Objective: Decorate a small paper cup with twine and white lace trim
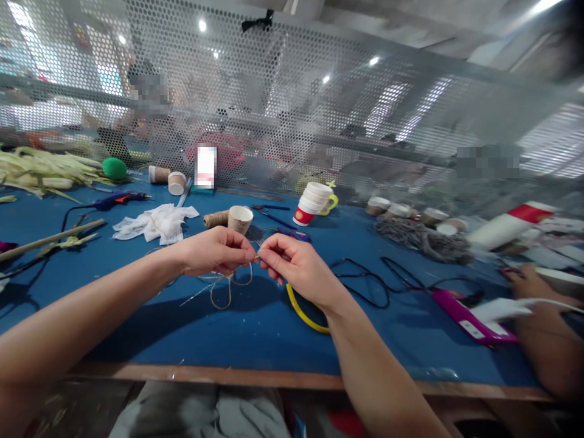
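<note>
Left hand and right hand: fingertips pinched on thin twine, nearly meeting above the blue table. I judge the close grip keeps the short span between them controlled; exact finger contact too small to tell. Slack loops hang below my left hand, apparently left loose for free play. Behind, the twine roll lies beside an upright cup, presumably for easy reach.

Left fingers, right fingers pinched close together, forearms angled inward
</note>
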The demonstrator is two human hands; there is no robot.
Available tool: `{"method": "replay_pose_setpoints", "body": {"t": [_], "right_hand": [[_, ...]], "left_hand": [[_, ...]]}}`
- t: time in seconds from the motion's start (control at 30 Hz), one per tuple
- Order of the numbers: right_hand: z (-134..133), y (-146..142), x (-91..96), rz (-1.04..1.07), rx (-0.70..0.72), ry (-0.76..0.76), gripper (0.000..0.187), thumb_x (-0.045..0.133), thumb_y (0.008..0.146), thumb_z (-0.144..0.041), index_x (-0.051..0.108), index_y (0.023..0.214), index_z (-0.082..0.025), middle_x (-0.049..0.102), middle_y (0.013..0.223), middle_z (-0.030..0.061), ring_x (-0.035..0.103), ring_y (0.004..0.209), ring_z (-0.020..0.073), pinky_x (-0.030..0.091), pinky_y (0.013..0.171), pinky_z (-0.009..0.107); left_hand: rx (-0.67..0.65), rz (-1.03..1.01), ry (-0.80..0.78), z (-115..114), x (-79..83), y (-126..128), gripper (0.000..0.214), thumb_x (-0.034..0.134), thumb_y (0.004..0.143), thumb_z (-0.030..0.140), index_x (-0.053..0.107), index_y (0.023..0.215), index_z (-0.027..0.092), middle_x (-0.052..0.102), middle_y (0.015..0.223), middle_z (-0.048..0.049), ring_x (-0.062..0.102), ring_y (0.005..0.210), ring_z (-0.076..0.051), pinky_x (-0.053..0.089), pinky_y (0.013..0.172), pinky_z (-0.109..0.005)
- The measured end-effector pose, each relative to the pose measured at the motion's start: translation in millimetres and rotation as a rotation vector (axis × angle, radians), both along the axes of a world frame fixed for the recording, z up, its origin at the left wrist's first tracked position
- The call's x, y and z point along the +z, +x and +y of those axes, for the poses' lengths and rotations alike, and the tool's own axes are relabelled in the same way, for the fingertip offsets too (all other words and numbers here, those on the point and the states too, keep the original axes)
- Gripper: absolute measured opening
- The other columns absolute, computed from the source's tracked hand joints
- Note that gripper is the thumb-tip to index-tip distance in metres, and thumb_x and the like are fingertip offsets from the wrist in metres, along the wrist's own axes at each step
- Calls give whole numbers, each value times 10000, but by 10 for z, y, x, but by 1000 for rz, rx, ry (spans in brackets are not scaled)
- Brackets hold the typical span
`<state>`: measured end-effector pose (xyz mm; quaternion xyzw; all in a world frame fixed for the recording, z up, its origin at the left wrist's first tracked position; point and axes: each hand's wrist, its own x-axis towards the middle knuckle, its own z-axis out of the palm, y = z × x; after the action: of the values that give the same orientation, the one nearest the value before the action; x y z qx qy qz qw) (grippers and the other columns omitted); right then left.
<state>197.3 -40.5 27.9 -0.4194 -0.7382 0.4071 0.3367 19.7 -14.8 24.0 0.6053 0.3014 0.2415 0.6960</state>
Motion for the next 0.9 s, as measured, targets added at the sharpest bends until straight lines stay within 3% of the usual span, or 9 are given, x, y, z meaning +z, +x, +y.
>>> {"method": "replay_pose_setpoints", "body": {"t": [0.2, 0.37, 0.9], "right_hand": [[25, -15, -15, 24, -28, -11, 176, 508, 791, -335, 504, 761, -161, 533, 640, -9, 487, 495, 67, 406, 412, 177], [43, -37, -63, -58, -99, 0, 298, 491, 792, -424, 456, 644, -167, 486, 549, -28, 414, 416, 53, 322, 362, 172], [18, -8, 6, -106, 33, 30, 192, 462, 824, -318, 508, 724, -161, 516, 625, -16, 443, 504, 67, 372, 479, 205]], "left_hand": [[57, 29, 63, -5, -3, 21, 141, 543, 752, 204, 487, 651, 123, 394, 494, 69, 278, 384, -10, 173, 379, -179], [133, 107, 195, -16, -37, 48, 165, 526, 772, 239, 488, 655, 128, 375, 468, 77, 289, 395, -21, 203, 390, -183], [-29, 93, 59, 0, 11, -15, 164, 536, 768, 252, 481, 680, 125, 344, 487, 83, 248, 411, -21, 193, 416, -188]]}}
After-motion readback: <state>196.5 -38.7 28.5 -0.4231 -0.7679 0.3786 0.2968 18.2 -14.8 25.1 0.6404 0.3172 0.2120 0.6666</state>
